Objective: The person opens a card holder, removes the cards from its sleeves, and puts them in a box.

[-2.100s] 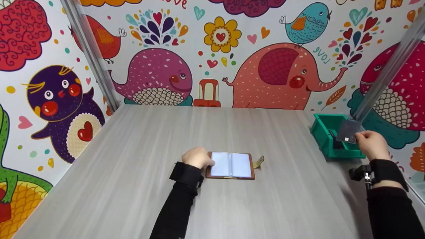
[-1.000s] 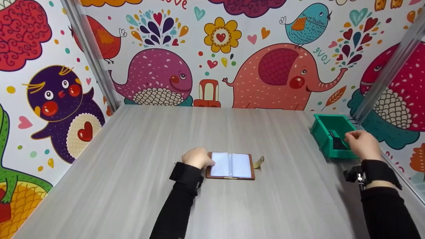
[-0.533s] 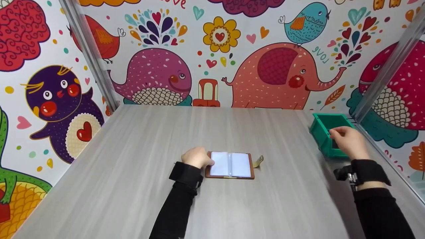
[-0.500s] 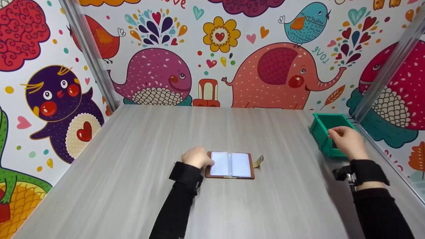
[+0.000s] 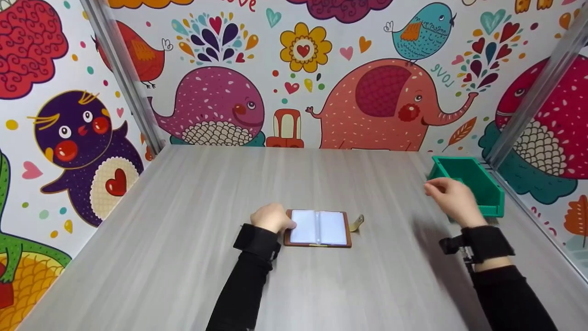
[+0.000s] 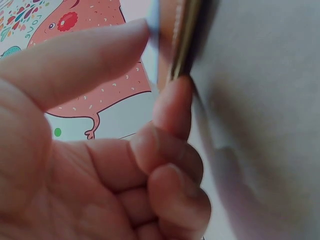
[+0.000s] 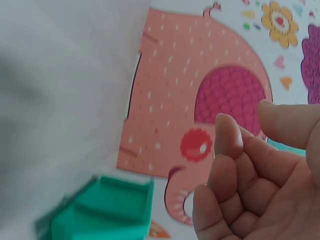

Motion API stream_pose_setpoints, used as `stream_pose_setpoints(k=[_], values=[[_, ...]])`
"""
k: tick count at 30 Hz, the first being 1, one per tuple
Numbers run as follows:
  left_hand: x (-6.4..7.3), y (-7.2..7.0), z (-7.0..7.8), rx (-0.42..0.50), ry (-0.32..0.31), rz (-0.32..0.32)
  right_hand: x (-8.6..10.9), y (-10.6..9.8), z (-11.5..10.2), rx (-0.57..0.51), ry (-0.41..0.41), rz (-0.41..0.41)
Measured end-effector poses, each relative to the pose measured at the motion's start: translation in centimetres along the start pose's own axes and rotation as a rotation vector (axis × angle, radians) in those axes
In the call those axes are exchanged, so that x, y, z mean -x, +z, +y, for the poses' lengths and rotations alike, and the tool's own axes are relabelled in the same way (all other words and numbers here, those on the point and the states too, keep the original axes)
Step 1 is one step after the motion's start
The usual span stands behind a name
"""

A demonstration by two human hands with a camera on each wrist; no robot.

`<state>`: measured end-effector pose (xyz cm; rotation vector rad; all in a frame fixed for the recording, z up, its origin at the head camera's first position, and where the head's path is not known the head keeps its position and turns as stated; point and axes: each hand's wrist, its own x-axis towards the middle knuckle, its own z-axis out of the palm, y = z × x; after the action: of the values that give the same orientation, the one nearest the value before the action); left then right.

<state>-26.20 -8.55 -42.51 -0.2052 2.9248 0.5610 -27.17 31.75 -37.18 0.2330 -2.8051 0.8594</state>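
Observation:
A small open card holder (image 5: 331, 228) with a brown cover and clear sleeves lies mid-table. Its short clasp strap (image 5: 357, 223) sticks out to the right. My left hand (image 5: 271, 218) pinches the holder's left edge, thumb on the inner pages and index finger beneath the cover, as the left wrist view shows. Further right, my right hand (image 5: 455, 198) hovers above the table, just left of a green bin (image 5: 492, 195). The right wrist view shows its fingers loosely curled, the thumb apart from them and nothing held. This hand and wrist hide part of the bin in the head view.
The bin stands at the table's right edge, near a metal corner post (image 5: 523, 108). Patterned panels (image 5: 294, 82) with cartoon animals close off the back and sides of the wood-grain table (image 5: 206, 193).
Two seconds ago my right hand held a transparent card over the bin; a second later no card shows in it. The hand has since moved left, off the bin. My left hand stays put.

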Motion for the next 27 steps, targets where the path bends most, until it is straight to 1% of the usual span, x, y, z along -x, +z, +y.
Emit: stream_pose_setpoints(k=[8, 18, 22, 27], values=[[0.0, -0.1, 0.0, -0.002, -0.003, -0.004, 0.0, 2.8, -2.6, -0.05, -0.077, -0.011], [0.0, -0.2, 0.0, -0.015, -0.003, -0.004, -0.1, 7.2, -5.8, -0.134, -0.161, -0.067], [0.0, -0.2, 0.0, -0.015, 0.002, -0.006, -0.1, 8.7, -6.8, -0.137, -0.189, -0.086], [0.0, -0.1, 0.0, -0.007, 0.008, 0.0, -0.2, 9.9, -7.6, -0.13, -0.224, -0.101]])
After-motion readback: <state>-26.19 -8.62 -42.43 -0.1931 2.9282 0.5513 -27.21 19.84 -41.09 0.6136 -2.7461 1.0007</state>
